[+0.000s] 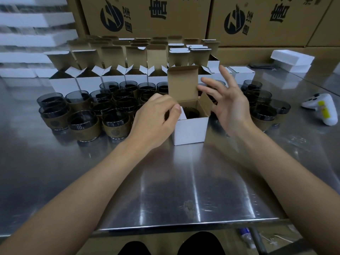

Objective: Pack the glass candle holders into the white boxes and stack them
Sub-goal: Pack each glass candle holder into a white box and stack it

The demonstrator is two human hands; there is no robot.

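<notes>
Head: L hand [154,116] pinches white card box [190,130] flap; R hand [230,105] splayed.

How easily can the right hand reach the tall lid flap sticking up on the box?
Quite easily, it seems. The open right hand has its fingertips right at the edge of the lid flap of the white box, with nothing between them. The left hand is at the box's other side.

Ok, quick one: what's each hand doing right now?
Left hand: pinching the left side flap of the white box.
Right hand: open, fingers spread by the box's raised lid, holding nothing.
</notes>
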